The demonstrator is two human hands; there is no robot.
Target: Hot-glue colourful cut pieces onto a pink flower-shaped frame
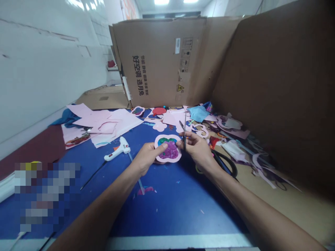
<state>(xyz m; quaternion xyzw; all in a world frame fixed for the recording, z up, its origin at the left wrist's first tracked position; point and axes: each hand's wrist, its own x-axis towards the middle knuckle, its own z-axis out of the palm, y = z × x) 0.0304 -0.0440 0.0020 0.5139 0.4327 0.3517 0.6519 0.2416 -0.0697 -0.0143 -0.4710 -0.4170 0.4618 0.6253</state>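
Observation:
My left hand pinches a flower-shaped pink piece by its left side, thumb on top. Its pink border surrounds a purple, green and blue centre. At the piece's right edge is my right hand, its fingers closed around a small pair of scissors. The thin blades stand apart and point away from me. My fingers hide part of the scissors' handles. Both hands are just above the blue table top.
A white glue gun lies left of my hands, its cord trailing toward me. Pink sheets and scraps cover the back. Black handles lie beside my right forearm. Cardboard walls stand behind and on the right.

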